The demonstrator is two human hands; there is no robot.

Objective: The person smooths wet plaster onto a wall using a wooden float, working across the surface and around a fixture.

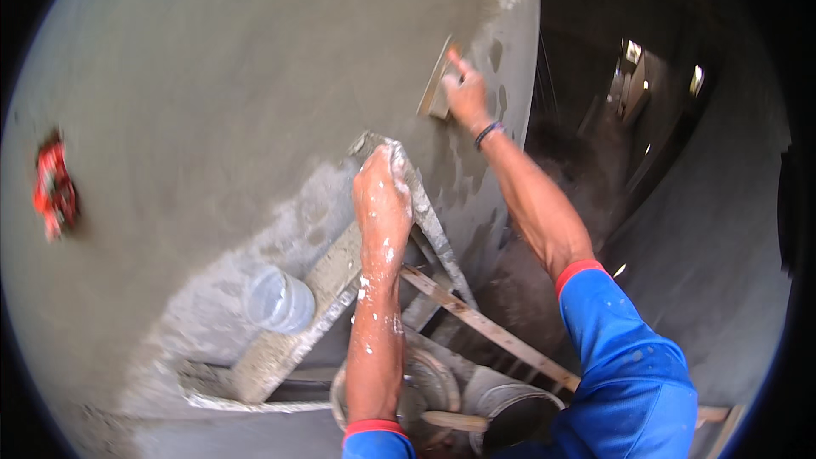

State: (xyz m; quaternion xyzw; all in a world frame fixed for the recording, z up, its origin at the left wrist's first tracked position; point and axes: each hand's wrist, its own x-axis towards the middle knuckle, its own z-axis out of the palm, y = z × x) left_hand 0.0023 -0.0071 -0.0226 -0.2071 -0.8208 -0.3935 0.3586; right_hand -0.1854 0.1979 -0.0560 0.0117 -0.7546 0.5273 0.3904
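Observation:
My right hand grips a flat wooden plaster float and presses it against the wet grey plastered wall, close to the wall's right edge. Lower down, my left hand, spattered with white plaster, holds the top of a mortar-caked board that leans against the wall. Both forearms are bare, with blue sleeves trimmed in red.
A red box is set in the wall at the left. A clear plastic container sits on a plaster-covered plank. Below are buckets, a wooden batten and a dark passage to the right.

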